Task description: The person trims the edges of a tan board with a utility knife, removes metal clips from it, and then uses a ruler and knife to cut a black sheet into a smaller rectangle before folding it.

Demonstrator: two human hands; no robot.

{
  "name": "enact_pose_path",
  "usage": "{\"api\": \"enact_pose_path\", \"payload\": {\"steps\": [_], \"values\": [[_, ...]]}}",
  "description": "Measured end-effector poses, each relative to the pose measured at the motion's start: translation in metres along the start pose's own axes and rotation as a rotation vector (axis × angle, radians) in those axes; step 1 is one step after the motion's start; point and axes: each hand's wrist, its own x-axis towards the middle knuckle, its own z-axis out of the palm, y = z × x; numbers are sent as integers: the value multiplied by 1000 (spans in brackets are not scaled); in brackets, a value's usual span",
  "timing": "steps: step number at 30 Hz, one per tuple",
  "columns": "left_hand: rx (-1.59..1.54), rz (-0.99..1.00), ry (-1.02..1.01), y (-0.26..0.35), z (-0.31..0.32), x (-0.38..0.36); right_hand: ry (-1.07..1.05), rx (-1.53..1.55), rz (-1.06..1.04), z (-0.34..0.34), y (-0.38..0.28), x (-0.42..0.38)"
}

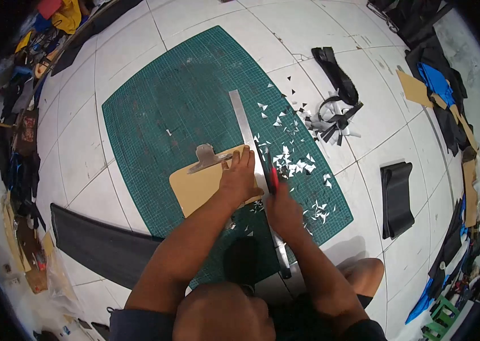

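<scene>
My left hand [240,179] lies spread over the right part of a tan clipboard [194,190], its fingers pressing near a long metal ruler [240,113]. The clipboard, with a metal clip [207,156] at its top, rests on a green cutting mat [160,108]. In my right hand [284,213] is a red and black cutter [274,177], held along the ruler's right side. A dark narrow strip [261,153] runs by the ruler. Small white and black scraps [294,162] are scattered on the mat to the right.
Black straps and strips [339,77] lie on the tiles at upper right. Folded black material [397,199] is at the right, a long black piece [103,244] at lower left. Piled materials line both sides, with a green stool [441,318] at lower right.
</scene>
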Motion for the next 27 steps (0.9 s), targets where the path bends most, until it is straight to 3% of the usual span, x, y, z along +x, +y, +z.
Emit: {"api": "enact_pose_path", "payload": {"steps": [11, 17, 19, 27], "values": [[58, 25, 42, -6, 7, 1, -52, -325, -122, 10, -24, 63], [89, 34, 103, -11, 21, 6, -128, -150, -18, 2, -31, 74], [67, 27, 62, -5, 9, 3, -157, -249, -42, -1, -34, 76], [18, 11, 9, 0, 1, 1, -240, -133, 29, 4, 15, 0]]}}
